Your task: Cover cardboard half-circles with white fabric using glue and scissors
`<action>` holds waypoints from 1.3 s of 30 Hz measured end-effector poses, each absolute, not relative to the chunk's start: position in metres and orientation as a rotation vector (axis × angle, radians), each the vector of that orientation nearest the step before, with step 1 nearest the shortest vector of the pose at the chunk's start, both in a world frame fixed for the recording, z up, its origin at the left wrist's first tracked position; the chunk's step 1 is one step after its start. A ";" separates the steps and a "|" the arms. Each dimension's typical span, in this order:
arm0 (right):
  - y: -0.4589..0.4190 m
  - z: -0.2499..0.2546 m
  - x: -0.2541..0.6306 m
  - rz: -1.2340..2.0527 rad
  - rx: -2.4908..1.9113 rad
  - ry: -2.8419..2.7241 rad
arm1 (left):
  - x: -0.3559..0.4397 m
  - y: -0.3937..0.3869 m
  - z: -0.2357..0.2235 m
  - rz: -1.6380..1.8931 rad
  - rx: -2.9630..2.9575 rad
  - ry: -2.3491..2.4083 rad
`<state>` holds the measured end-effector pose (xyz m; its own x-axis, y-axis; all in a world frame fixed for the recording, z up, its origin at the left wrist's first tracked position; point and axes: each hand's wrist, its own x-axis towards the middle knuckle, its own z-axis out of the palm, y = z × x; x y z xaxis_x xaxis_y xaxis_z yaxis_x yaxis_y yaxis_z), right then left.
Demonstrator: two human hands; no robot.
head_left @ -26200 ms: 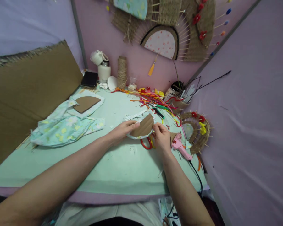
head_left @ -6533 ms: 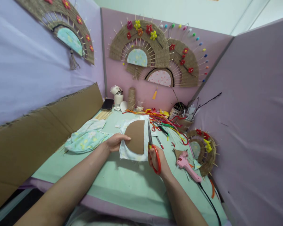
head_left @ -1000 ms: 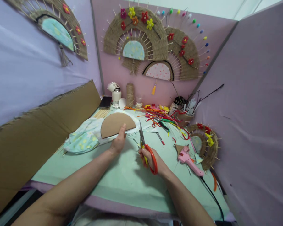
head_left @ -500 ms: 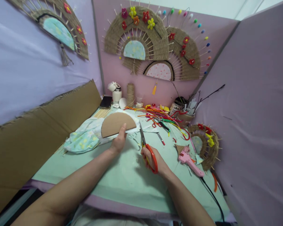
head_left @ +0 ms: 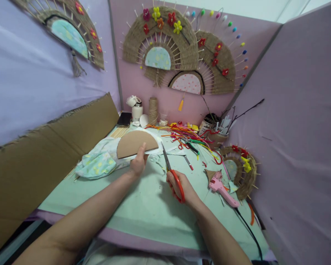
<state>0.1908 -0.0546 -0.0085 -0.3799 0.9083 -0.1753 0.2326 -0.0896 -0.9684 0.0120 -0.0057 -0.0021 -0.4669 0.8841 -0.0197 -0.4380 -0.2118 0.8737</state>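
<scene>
A brown cardboard half-circle (head_left: 135,143) lies on pale fabric, gripped at its lower right edge by my left hand (head_left: 139,162), thumb on top. The patterned fabric (head_left: 98,162), green-blue with yellow spots, spreads out to the left of the cardboard. My right hand (head_left: 179,186) is closed around the red handles of a pair of scissors (head_left: 176,181). Their blades point up and away, close to the fabric's right edge by the half-circle. Thin fabric scraps (head_left: 157,161) lie between the two hands.
A pink glue gun (head_left: 223,191) with a black cord lies at right, beside a small woven fan (head_left: 248,173). Colourful pipe cleaners (head_left: 182,129), pliers (head_left: 192,147) and a cutter knife (head_left: 188,162) lie beyond my hands. A twine spool (head_left: 153,111) stands at the back. Cardboard (head_left: 52,147) borders the left.
The cardboard half-circle has shifted slightly up and left with my left hand. The scissors stay in my right hand, nearly in the same place.
</scene>
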 end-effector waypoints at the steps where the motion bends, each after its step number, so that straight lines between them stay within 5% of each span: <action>1: -0.054 -0.009 0.191 1.511 -1.254 -1.610 | 0.013 -0.006 0.001 1.838 0.601 1.064; 39: -0.052 -0.016 0.195 1.459 -1.152 -1.659 | 0.017 -0.017 0.016 1.805 0.410 0.691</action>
